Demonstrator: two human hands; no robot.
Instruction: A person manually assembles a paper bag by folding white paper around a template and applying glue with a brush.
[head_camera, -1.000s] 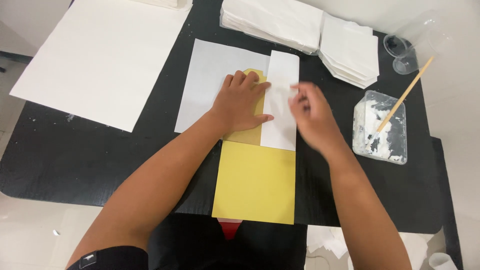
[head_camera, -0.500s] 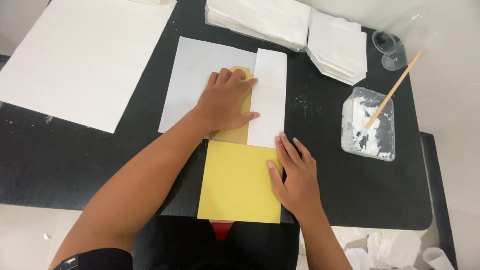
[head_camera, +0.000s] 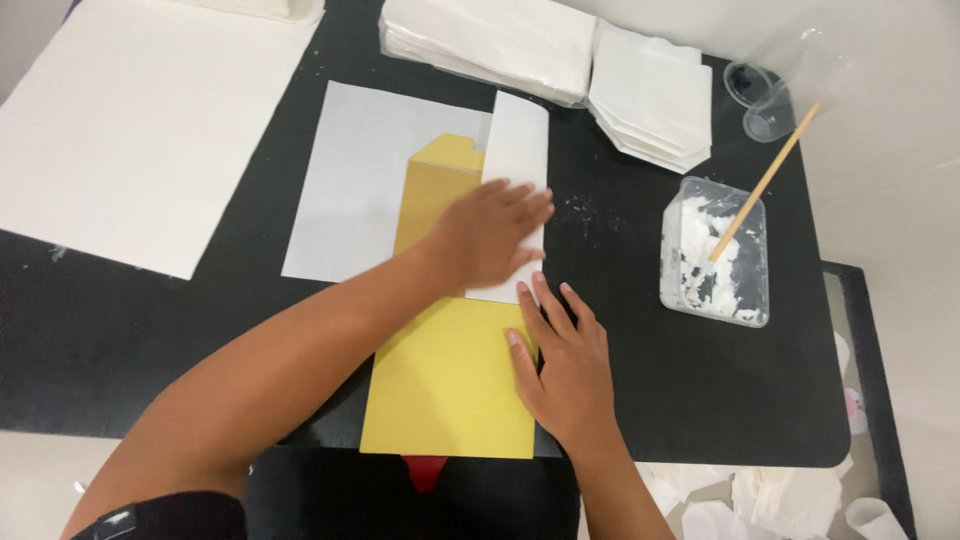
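- I see the yellow envelope (head_camera: 450, 385) flat on the black table (head_camera: 230, 330), a white strip (head_camera: 516, 150) folded along its right edge.
- My left hand (head_camera: 487, 238) presses flat on that strip, fingers released.
- My right hand (head_camera: 562, 362) rests open-fingered on the envelope's lower right edge.

Paper-strewn black table (head_camera: 180, 330)

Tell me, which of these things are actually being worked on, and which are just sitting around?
In use:
left hand pressing the white strip
right hand flat on the yellow paper
grey sheet underneath

Lying about:
tub of white paste with wooden stick
stacks of white paper
large white sheet
clear cups
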